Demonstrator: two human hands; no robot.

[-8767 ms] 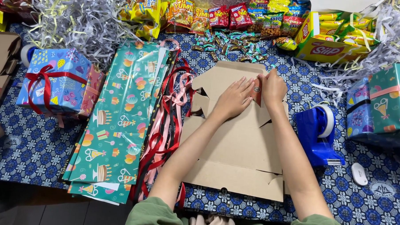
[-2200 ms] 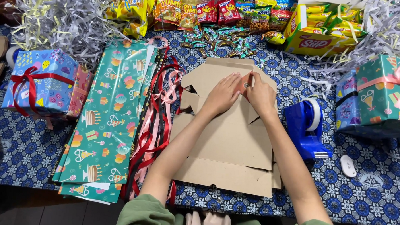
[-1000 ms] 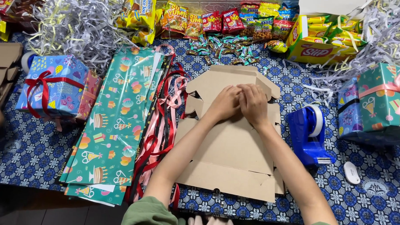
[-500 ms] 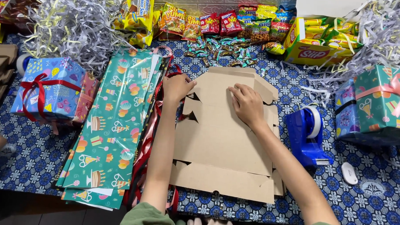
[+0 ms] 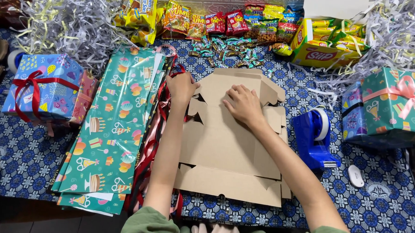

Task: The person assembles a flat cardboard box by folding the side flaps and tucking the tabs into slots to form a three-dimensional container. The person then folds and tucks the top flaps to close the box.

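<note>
bright even light, sharp, soft shadows

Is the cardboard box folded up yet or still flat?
Still flat: the cardboard box blank lies spread on the table, both hands pressing its far end.
</note>
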